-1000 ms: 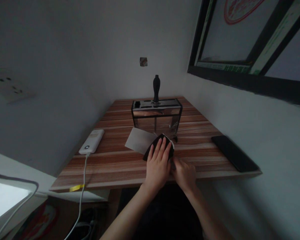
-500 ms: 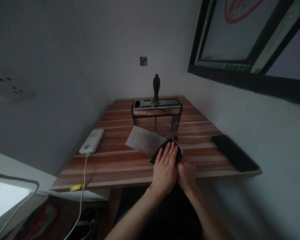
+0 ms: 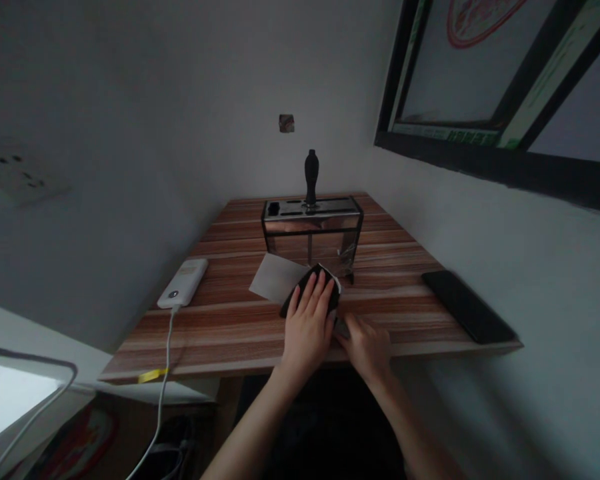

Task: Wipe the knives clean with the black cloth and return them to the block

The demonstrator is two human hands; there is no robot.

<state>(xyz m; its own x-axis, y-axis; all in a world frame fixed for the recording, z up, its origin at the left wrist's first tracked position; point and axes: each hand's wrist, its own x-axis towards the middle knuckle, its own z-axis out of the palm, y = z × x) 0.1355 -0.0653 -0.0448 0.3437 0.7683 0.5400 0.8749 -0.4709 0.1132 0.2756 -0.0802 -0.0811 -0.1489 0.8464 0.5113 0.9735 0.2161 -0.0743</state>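
A cleaver with a broad, pale metal blade (image 3: 276,279) points left and away from me over the front half of the table. My left hand (image 3: 307,320) lies over a black cloth (image 3: 291,305) with light edging, fingers long and pressed on it, and the cloth covers the middle of the blade. Closed at the near right end of the cleaver is my right hand (image 3: 367,343); its fist hides the handle. Behind the blade stands a knife block (image 3: 313,223) with clear sides, a metal top with slots, and one black handle (image 3: 311,175) sticking up.
The wood-grain table (image 3: 225,333) meets walls on both sides. A white power bank (image 3: 184,283) with a white cable (image 3: 167,360) lies at the left, a black phone (image 3: 467,305) at the right edge. A framed window (image 3: 480,87) is on the right wall.
My left hand and the black cloth have slid left along the blade, baring a bit of it near my right hand. The right hand has shifted slightly left.
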